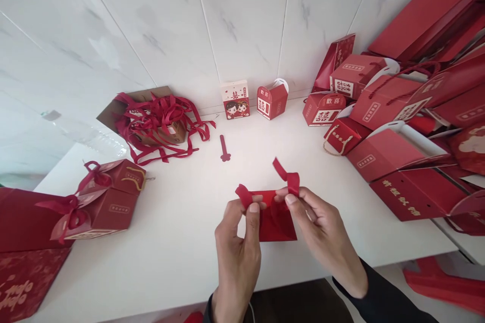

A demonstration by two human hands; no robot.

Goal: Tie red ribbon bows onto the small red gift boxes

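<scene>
A small red gift box (278,229) sits near the table's front edge, between and partly behind my hands. My left hand (240,242) pinches one end of a red ribbon (293,181) between thumb and fingers, above the box's left side. On the right, my right hand (318,227) pinches the other end, whose loose tail curls upward. The ribbon's middle lies low over the box and is partly hidden by my fingers.
A cardboard box (178,132) spills red ribbons at the back left. Ribbon-tied boxes (113,207) stand at left. Many red boxes (394,141) pile up at right. Two small boxes, one with cartoon figures (237,106), stand by the wall, and a flat red strip (224,149) lies mid-table.
</scene>
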